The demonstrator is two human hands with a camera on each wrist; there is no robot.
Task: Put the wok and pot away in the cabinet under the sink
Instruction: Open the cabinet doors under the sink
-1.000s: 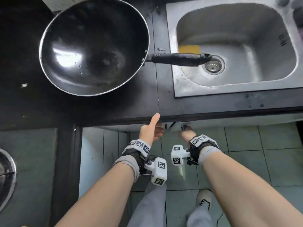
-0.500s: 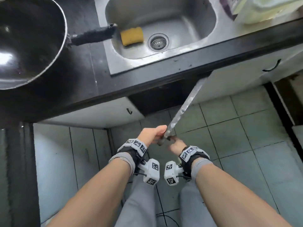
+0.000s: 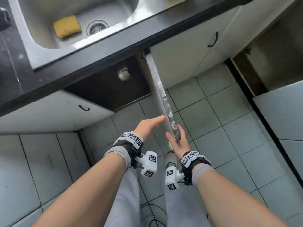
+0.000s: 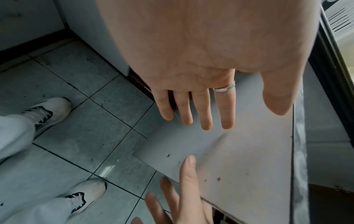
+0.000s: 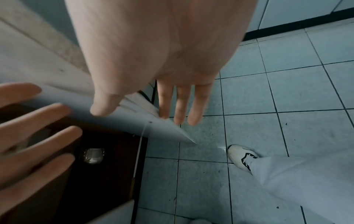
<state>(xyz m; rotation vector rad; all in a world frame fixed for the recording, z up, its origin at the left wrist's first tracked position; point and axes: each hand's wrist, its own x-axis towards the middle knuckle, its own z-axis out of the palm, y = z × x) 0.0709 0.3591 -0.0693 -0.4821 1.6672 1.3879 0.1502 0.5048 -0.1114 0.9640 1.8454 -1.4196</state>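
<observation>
The black countertop [image 3: 101, 51] runs diagonally across the upper half of the head view, carrying the steel sink [image 3: 27, 38] at the upper left. Below it, at the frame's centre, the cabinet under the sink [image 3: 105, 89] stands open, its interior dark, with a pale drain pipe fitting [image 3: 123, 74] showing near its upper edge. The cabinet door [image 3: 162, 97] is swung out edge-on toward the camera, from just under the counter down to the hands at centre. Pale tiled floor [image 3: 221, 120] fills the right and lower parts.

The left hand [image 3: 148, 126] is flat, fingers straight and together, fingertips next to the door's inner face; contact is unclear. The right hand [image 3: 179, 141] is flat too, fingers stretched along the door's free end, thumb on one side and fingers on the other, not curled round it.

A yellow sponge [image 3: 66, 26] lies in the sink beside the drain strainer [image 3: 97, 27]. A ring [image 4: 224, 88] sits on one left finger in the left wrist view.

Only a dark handle end [image 3: 4, 18], likely the wok's, shows at the far left edge; the pot is out of view.
</observation>
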